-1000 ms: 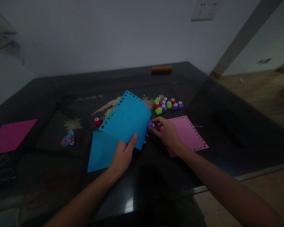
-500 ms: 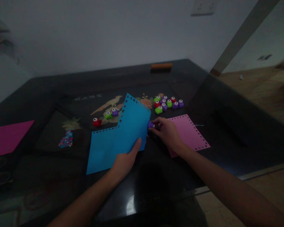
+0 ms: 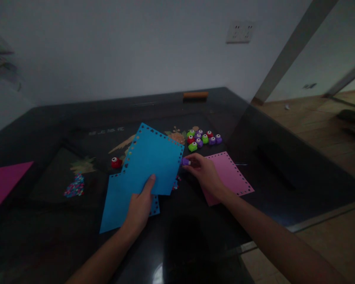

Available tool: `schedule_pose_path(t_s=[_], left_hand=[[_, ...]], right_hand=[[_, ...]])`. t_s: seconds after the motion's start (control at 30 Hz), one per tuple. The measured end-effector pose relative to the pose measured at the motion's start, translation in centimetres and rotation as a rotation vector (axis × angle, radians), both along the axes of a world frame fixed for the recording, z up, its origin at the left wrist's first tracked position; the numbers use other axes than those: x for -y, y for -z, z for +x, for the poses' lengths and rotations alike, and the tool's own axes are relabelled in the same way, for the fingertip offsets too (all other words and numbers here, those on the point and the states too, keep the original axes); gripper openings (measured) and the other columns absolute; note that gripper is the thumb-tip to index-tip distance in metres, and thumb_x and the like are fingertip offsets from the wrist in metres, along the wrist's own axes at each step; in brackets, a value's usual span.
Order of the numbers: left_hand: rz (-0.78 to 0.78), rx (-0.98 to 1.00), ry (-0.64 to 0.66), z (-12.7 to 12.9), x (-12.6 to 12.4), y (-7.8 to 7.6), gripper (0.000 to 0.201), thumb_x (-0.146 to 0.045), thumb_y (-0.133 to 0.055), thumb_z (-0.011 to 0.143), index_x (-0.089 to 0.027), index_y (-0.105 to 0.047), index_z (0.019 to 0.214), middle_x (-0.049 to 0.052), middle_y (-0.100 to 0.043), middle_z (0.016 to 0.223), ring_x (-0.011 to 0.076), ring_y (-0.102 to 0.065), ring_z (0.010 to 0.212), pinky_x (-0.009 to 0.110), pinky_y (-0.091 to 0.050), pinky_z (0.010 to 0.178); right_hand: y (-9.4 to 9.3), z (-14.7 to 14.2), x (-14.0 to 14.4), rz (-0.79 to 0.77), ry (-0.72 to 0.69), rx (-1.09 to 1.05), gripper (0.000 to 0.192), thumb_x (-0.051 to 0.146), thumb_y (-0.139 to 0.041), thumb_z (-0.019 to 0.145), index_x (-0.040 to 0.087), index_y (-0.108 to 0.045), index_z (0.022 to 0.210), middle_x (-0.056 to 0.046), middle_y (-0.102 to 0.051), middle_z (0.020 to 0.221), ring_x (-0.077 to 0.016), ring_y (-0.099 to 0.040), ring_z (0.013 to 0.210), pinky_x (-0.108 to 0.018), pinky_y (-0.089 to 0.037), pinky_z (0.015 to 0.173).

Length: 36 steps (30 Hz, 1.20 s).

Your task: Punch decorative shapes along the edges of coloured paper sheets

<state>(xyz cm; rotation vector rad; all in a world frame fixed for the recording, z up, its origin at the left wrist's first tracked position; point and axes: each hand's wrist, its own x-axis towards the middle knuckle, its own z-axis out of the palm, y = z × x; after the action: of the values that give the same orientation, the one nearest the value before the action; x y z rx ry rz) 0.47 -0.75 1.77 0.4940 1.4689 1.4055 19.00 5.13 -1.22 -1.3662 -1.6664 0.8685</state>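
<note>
My left hand (image 3: 142,201) is closed on a blue sheet of paper (image 3: 154,157), thumb on top and fingers hidden beneath. Small punched holes run along the sheet's upper left and upper right edges. It is raised over a second blue sheet (image 3: 112,209) that also has punched holes. Between the fingertips of my right hand (image 3: 205,173) is a purple craft hole punch (image 3: 185,161), set at the raised sheet's right edge. A pink sheet (image 3: 225,169) with punched borders lies partly under my right hand.
Several red, green and purple punches (image 3: 198,139) cluster behind my right hand; a red punch (image 3: 116,162) sits left. Confetti (image 3: 75,186) is piled on the dark table (image 3: 225,232), with more confetti (image 3: 176,183) beside the blue sheet. A magenta sheet (image 3: 6,183) lies far left.
The raised blue sheet has turned and shifted left with my left hand, now covering the green and purple punches at left. My right hand keeps the punch at its edge. The camera view has tilted up.
</note>
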Motion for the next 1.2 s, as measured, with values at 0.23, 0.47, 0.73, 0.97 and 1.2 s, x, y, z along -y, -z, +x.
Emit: schedule_pose_path(t_s=[0.23, 0.47, 0.73, 0.97, 1.2], left_hand=[[0.051, 0.172, -0.088, 0.6, -1.0, -0.8, 0.026, -0.010, -0.054, 0.085, -0.018, -0.062, 0.109, 0.005, -0.070, 0.106, 0.0182, -0.067, 0.092, 0.030, -0.058, 0.081], [0.024, 0.230, -0.010, 0.6, -1.0, -0.8, 0.034, 0.002, -0.055, 0.081, -0.014, -0.061, 0.111, 0.007, -0.073, 0.091, 0.0149, -0.069, 0.071, 0.026, -0.060, 0.068], [0.045, 0.188, 0.058, 0.6, -0.9, -0.6, 0.039, 0.001, -0.060, 0.079, -0.013, -0.058, 0.115, 0.010, -0.071, 0.100, 0.0192, -0.070, 0.083, 0.030, -0.060, 0.073], [0.043, 0.163, 0.078, 0.5, -0.8, -0.4, 0.040, -0.002, -0.062, 0.078, -0.015, -0.057, 0.115, 0.010, -0.071, 0.103, 0.0196, -0.069, 0.085, 0.030, -0.059, 0.074], [0.069, 0.143, 0.096, 0.3, -0.8, 0.2, 0.046, -0.003, -0.063, 0.078, -0.019, -0.054, 0.121, 0.010, -0.069, 0.111, 0.0217, -0.066, 0.098, 0.034, -0.058, 0.077]], right_hand=[[-1.0, 0.3, -0.1, -0.013, 0.014, -0.194, 0.021, 0.017, -0.065, 0.076, 0.019, -0.062, 0.097, -0.003, -0.070, 0.090, -0.0167, -0.067, 0.078, -0.031, -0.053, 0.070], [-0.8, 0.9, -0.6, -0.025, 0.054, -0.342, 0.025, 0.022, -0.067, 0.073, 0.019, -0.063, 0.097, -0.005, -0.070, 0.094, -0.0182, -0.067, 0.082, -0.034, -0.054, 0.076], [-2.1, 2.8, -2.6, 0.118, 0.194, -0.228, 0.031, 0.025, -0.066, 0.074, 0.015, -0.064, 0.103, -0.006, -0.069, 0.083, -0.0190, -0.066, 0.077, -0.032, -0.053, 0.072], [-2.6, 0.9, -3.9, 0.179, 0.012, 0.552, 0.024, 0.014, -0.061, 0.080, 0.014, -0.064, 0.103, -0.010, -0.068, 0.102, -0.0209, -0.063, 0.092, -0.033, -0.047, 0.082], [-1.9, 0.7, -3.7, 0.182, 0.005, 0.744, 0.024, 0.017, -0.054, 0.086, 0.014, -0.063, 0.108, -0.012, -0.065, 0.110, -0.0236, -0.060, 0.102, -0.034, -0.044, 0.088]])
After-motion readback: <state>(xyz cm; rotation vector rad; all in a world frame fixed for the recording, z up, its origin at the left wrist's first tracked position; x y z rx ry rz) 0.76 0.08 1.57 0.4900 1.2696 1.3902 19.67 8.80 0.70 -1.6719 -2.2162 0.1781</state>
